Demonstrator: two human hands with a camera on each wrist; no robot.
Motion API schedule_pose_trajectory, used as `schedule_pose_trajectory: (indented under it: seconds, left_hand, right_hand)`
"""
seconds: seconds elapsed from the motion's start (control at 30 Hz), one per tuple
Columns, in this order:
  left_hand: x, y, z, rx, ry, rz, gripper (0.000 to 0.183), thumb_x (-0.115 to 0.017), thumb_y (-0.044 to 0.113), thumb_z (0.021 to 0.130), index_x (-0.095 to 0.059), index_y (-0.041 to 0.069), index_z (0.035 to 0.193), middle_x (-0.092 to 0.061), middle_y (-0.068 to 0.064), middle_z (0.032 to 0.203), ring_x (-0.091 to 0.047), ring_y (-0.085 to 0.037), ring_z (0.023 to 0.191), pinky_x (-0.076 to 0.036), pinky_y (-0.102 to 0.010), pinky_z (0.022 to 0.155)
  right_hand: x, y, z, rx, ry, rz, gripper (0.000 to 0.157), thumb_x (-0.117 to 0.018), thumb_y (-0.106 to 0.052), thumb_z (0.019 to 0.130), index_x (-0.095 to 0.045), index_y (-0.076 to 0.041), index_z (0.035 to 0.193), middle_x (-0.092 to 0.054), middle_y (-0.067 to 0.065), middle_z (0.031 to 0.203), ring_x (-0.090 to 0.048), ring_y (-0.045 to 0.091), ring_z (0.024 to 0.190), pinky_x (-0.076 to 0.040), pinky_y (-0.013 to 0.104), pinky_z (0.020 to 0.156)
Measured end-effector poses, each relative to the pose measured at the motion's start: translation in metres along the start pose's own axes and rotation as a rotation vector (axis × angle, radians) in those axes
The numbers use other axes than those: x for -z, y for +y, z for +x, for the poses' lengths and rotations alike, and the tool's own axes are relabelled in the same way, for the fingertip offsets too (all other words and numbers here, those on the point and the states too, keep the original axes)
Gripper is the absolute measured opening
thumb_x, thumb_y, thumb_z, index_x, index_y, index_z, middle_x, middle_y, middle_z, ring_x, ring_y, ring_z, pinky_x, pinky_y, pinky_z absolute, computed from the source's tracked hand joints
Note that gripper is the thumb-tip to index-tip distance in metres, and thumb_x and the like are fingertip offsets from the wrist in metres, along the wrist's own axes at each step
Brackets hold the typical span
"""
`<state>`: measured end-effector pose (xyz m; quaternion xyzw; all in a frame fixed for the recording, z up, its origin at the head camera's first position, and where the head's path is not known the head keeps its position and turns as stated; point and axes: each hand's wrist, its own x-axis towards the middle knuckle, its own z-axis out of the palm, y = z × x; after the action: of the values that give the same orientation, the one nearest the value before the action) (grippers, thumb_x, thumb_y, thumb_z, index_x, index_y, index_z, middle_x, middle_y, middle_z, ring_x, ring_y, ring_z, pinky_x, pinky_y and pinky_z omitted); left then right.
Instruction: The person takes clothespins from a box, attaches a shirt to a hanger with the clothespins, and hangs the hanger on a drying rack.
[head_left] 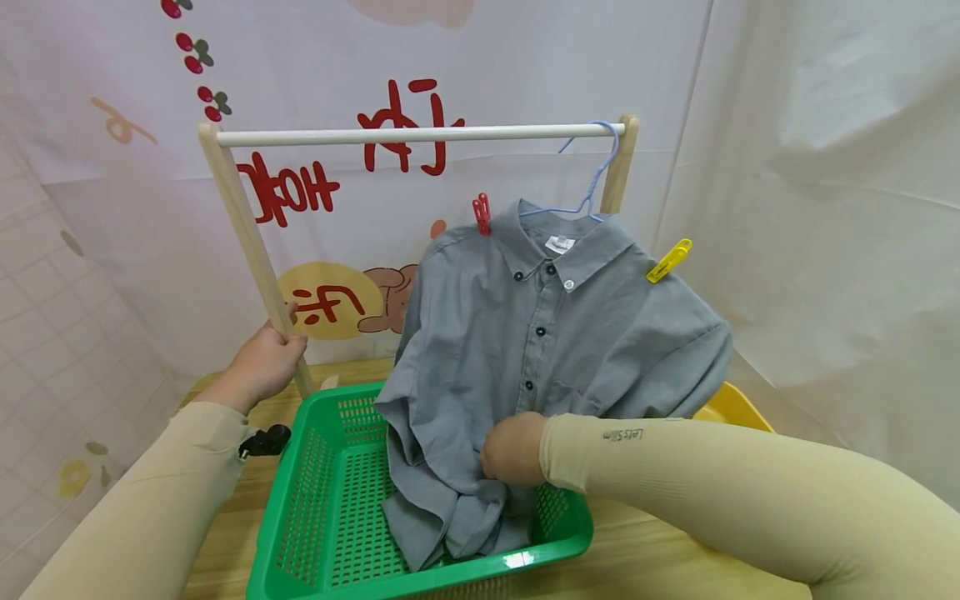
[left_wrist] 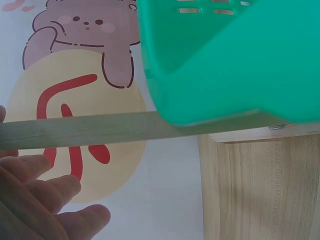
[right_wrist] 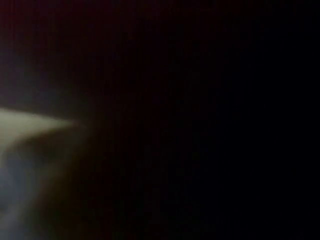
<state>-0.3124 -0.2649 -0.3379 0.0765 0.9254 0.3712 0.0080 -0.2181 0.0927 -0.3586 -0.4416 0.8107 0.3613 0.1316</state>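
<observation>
A grey button-up shirt (head_left: 480, 308) hangs on a blue wire hanger (head_left: 592, 187) hooked near the right end of the rack's rail. Its lower part droops in folds into a green basket (head_left: 330, 467). My right hand (head_left: 516, 448) grips the shirt's front below the buttons, with the fingertips hidden; the right wrist view is almost black. At the left, my left hand (head_left: 272, 358) holds the wooden post (head_left: 251, 242) of the clothes rack. In the left wrist view, fingers (left_wrist: 55, 192) of that hand lie along one side of the post.
A red clothespin (head_left: 482, 214) sits on one shoulder of the shirt and a yellow clothespin (head_left: 669, 261) on the other. Part of a yellow container (head_left: 738, 408) shows behind the shirt at right. The wood-grain table (head_left: 225, 533) lies beneath, with a printed backdrop behind the rack.
</observation>
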Motion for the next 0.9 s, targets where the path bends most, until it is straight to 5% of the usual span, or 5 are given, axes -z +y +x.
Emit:
schedule_pose_trajectory:
  seconds: [0.13, 0.3, 0.47, 0.67, 0.9]
  left_hand:
    - [0.000, -0.001, -0.001, -0.013, -0.003, 0.012, 0.068, -0.031, 0.028, 0.113, 0.000, 0.003, 0.168, -0.009, -0.029, 0.173, -0.063, -0.049, 0.104, -0.045, -0.032, 0.052]
    - [0.000, -0.001, -0.001, -0.002, -0.006, -0.004, 0.068, -0.034, 0.027, 0.113, -0.002, 0.005, 0.169, -0.011, -0.030, 0.173, -0.049, -0.022, 0.058, -0.040, -0.030, 0.045]
    - [0.000, -0.001, 0.000, 0.003, -0.008, -0.024, 0.068, -0.035, 0.027, 0.113, -0.002, 0.008, 0.169, -0.015, -0.033, 0.171, -0.038, -0.014, 0.047, -0.040, -0.028, 0.044]
    - [0.001, 0.001, -0.001, 0.002, -0.011, -0.016, 0.069, -0.035, 0.026, 0.112, -0.001, 0.008, 0.169, -0.014, -0.031, 0.172, -0.038, -0.013, 0.048, -0.039, -0.027, 0.044]
    - [0.001, 0.001, 0.000, 0.002, -0.015, -0.022, 0.069, -0.036, 0.024, 0.112, -0.001, 0.007, 0.169, -0.013, -0.031, 0.172, -0.038, -0.014, 0.049, -0.039, -0.027, 0.044]
  right_hand:
    - [-0.003, 0.006, -0.006, -0.017, 0.073, 0.074, 0.019, -0.058, -0.022, 0.110, -0.073, -0.029, 0.102, -0.068, -0.006, 0.089, -0.061, 0.010, 0.074, -0.052, 0.023, 0.067]
    - [-0.007, 0.027, -0.019, -0.012, 0.288, 0.316, 0.028, -0.063, -0.001, 0.101, -0.079, -0.024, 0.100, -0.074, -0.005, 0.089, -0.067, 0.011, 0.080, -0.055, 0.021, 0.074]
    - [-0.005, 0.054, -0.041, -0.048, 0.547, 0.458, 0.042, -0.061, 0.016, 0.084, -0.080, -0.019, 0.097, -0.074, -0.001, 0.086, -0.071, 0.015, 0.083, -0.059, 0.026, 0.076]
    - [-0.009, 0.088, -0.073, -0.294, 0.748, 0.579, 0.043, -0.063, 0.016, 0.079, -0.079, -0.017, 0.102, -0.071, 0.001, 0.092, -0.069, 0.019, 0.087, -0.059, 0.037, 0.080]
    - [-0.016, 0.118, -0.117, -0.561, 0.823, 0.559, 0.038, -0.059, 0.012, 0.084, -0.075, -0.012, 0.109, -0.072, 0.007, 0.101, -0.066, 0.027, 0.093, -0.057, 0.048, 0.083]
